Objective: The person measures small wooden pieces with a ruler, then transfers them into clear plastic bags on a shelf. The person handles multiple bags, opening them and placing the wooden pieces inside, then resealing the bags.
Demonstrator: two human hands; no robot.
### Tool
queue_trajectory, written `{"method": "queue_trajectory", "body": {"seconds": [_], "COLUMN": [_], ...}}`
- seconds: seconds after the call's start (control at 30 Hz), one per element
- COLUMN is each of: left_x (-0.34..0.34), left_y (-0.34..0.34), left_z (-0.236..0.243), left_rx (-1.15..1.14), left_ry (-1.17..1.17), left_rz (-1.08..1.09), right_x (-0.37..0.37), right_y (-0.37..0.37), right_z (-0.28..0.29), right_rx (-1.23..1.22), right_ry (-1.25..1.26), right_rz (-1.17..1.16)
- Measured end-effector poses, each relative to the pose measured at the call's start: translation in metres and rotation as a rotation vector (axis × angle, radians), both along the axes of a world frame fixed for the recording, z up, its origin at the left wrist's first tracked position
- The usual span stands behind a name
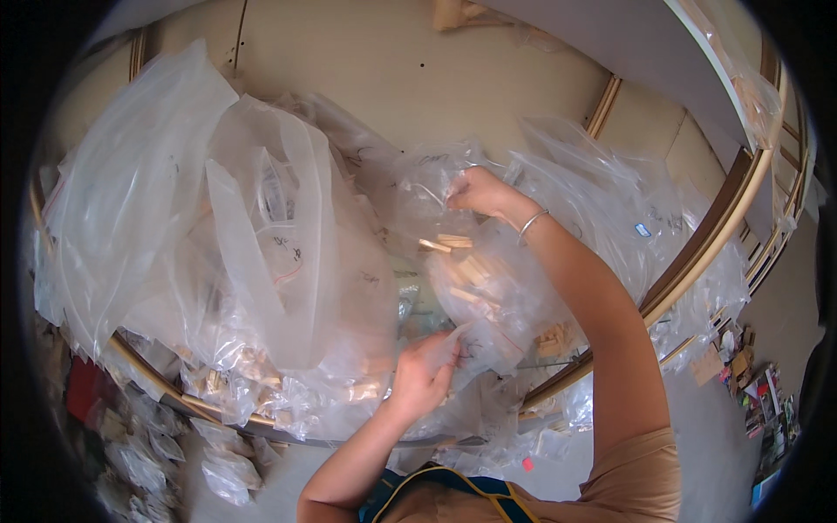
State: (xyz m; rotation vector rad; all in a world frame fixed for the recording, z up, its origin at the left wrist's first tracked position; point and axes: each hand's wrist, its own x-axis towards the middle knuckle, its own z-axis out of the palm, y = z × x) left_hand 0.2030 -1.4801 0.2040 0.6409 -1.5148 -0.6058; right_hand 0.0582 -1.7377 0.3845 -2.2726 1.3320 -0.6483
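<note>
My left hand [422, 373] pinches the edge of a clear plastic zip bag [506, 344] between thumb and fingers, low in the middle of the view. That bag holds small pale wooden pieces [475, 272], seen through the plastic. Farther off, my right hand [478, 192] has its fingers closed on a crumpled clear plastic bag [427, 187]. A few wooden sticks [446, 243] show between the two hands; whether they lie inside a bag or on top, I cannot tell. A bracelet [533, 221] circles my right wrist.
Large milky plastic bags [139, 209] fill the left side of the shelf. More clear bags [602, 200] are heaped at the right. A wood-edged rail [706, 248] curves along the right. Bagged items [228, 466] lie lower left, and assorted goods [767, 397] stand at the far right.
</note>
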Motion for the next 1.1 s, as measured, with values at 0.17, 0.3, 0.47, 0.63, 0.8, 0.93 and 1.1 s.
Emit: {"method": "queue_trajectory", "body": {"seconds": [0.17,0.3,0.47,0.63,0.8,0.93,1.1], "left_x": [0.002,0.003,0.005,0.007,0.007,0.006,0.000], "left_y": [0.002,0.003,0.003,0.004,0.003,0.002,0.001], "left_z": [0.001,0.005,0.008,0.007,0.006,0.003,0.000], "left_rx": [-0.014,-0.040,-0.051,-0.067,-0.106,-0.080,-0.067], "left_ry": [-0.045,-0.048,-0.090,-0.108,-0.127,-0.108,-0.052], "left_rz": [0.028,0.034,0.015,0.011,0.027,0.012,0.024], "right_x": [-0.040,-0.061,-0.071,-0.084,-0.092,-0.077,-0.043], "right_y": [-0.038,-0.037,-0.018,-0.015,-0.023,-0.017,0.012], "right_z": [-0.002,-0.004,-0.007,-0.011,-0.010,-0.013,-0.010], "right_rx": [-0.408,-0.282,-0.002,0.044,0.087,0.006,0.022], "right_ry": [-0.055,-0.253,-0.497,-0.627,-0.646,-0.296,0.473], "right_rz": [-0.139,-0.175,-0.236,-0.181,-0.133,-0.013,0.045]}}
